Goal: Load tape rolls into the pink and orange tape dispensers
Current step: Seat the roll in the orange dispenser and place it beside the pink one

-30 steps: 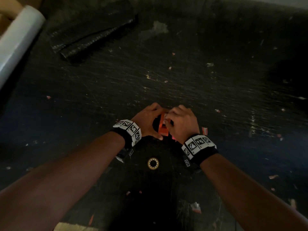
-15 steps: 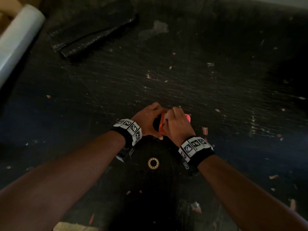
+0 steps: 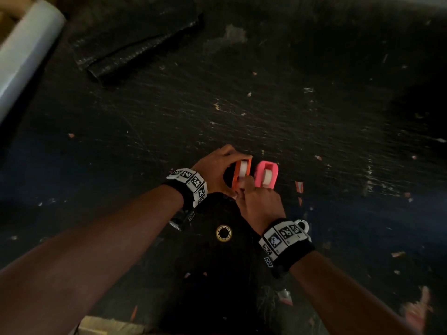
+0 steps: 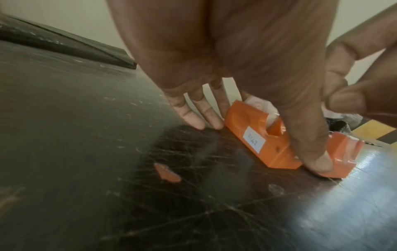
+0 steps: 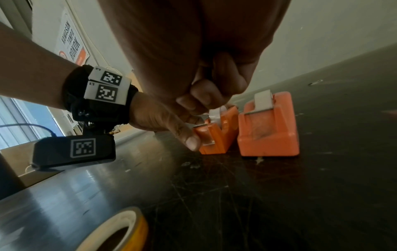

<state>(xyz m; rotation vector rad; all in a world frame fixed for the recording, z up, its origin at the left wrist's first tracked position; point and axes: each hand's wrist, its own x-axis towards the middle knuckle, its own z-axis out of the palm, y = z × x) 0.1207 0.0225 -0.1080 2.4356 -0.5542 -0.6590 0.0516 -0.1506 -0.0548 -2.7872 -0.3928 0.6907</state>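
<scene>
On the scratched black table (image 3: 314, 131) stands the orange dispenser (image 3: 236, 183) with a white tape roll (image 3: 243, 169) seated in it. My left hand (image 3: 225, 165) holds it, thumb at the near end and fingers at the far end, as the left wrist view shows on the orange dispenser (image 4: 257, 135). My right hand (image 3: 244, 189) pinches the tape end at the dispenser's near end. Just to its right, the pink dispenser (image 3: 266, 176) stands free with a white roll in it. It looks orange in the right wrist view as the pink dispenser (image 5: 268, 132), beside the orange dispenser (image 5: 217, 134).
A clear film roll (image 3: 26, 49) lies at the far left, a folded black sheet (image 3: 135, 39) at the back. A small ring-shaped roll (image 3: 223, 233) sits between my wrists; a yellow-edged tape roll (image 5: 120, 229) lies near my right wrist. Paper scraps dot the table.
My right hand has drawn back toward me off the dispensers, uncovering the orange one's roll and the pink dispenser. My left hand has stayed on the orange dispenser.
</scene>
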